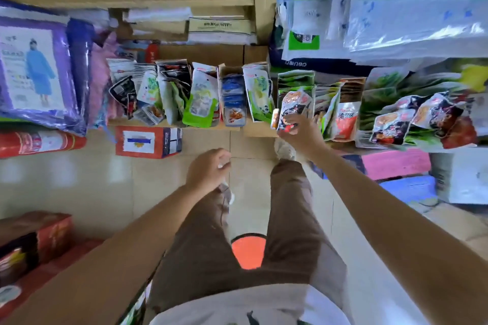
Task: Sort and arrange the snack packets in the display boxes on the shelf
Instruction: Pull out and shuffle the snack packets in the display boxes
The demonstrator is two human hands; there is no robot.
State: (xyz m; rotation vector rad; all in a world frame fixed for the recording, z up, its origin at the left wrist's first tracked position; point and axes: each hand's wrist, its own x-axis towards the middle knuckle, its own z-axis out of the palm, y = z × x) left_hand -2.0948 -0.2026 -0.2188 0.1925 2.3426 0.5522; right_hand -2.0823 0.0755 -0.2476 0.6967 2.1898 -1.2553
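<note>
A row of open display boxes (232, 71) full of snack packets lines the low shelf (174, 122). My right hand (301, 132) grips a black, white and orange snack packet (293, 105) in front of the box of green packets (295, 81). More packets of the same kind (417, 116) lie in a loose heap at the right. My left hand (207, 170) hangs over the floor below the shelf with loosely curled fingers; something small and white shows at its fingertips, too blurred to name. A green and white packet (200, 99) and a blue packet stack (233, 97) stand mid-row.
Purple raincoat packs (37, 71) lie at the left, and a red and white carton (148, 142) sits under the shelf edge. Pink and blue stools (396, 163) stand at the right. Red boxes (34, 243) are at the lower left. Tiled floor lies below me.
</note>
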